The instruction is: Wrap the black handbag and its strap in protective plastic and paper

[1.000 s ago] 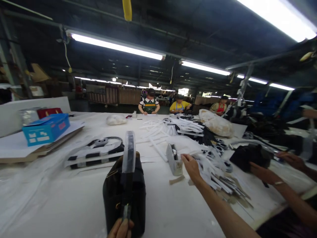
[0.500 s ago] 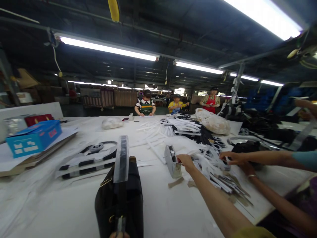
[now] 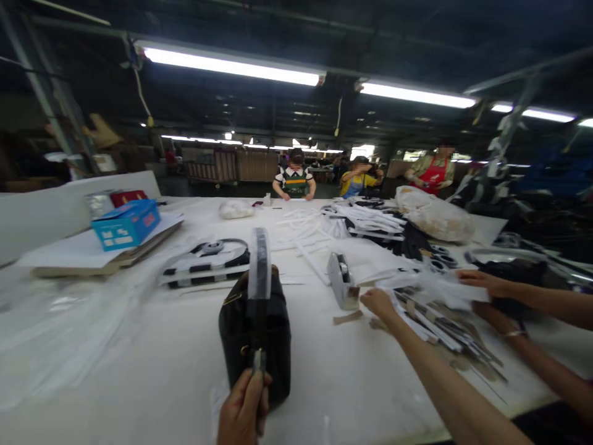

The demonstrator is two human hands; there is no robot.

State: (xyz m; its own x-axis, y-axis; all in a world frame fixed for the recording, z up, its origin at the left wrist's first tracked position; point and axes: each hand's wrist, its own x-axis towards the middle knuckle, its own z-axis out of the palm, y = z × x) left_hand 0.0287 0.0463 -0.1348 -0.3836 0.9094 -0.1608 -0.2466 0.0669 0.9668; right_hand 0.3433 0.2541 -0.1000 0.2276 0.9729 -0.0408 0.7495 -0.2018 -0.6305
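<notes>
A black handbag [image 3: 278, 346] stands on the white table in front of me, its handle [image 3: 259, 266] upright and wrapped in clear plastic. My left hand [image 3: 245, 405] is closed on the near lower end of that handle, by a gold-coloured ring. To the right, my right hand [image 3: 380, 304] has its fingers pinched together just beside the cutting end of a grey tape dispenser [image 3: 340, 281]. Whatever lies between those fingertips is too small to make out. A roll sits inside the dispenser. Brown scraps [image 3: 347, 317] lie just below it.
At right, a co-worker's hands [image 3: 486, 284] handle white strips over a pile of strips [image 3: 445, 334]. Wrapped handles [image 3: 208, 266] lie left of the bag. A blue box [image 3: 127, 225] sits on stacked boards. Plastic sheeting [image 3: 69, 321] covers the table's left. Other people [image 3: 296, 182] stand behind the table.
The view has shifted, bringing my left hand on the handle into fuller sight. My right hand has drawn slightly away from the dispenser's end. The co-worker's hands now have white material between them.
</notes>
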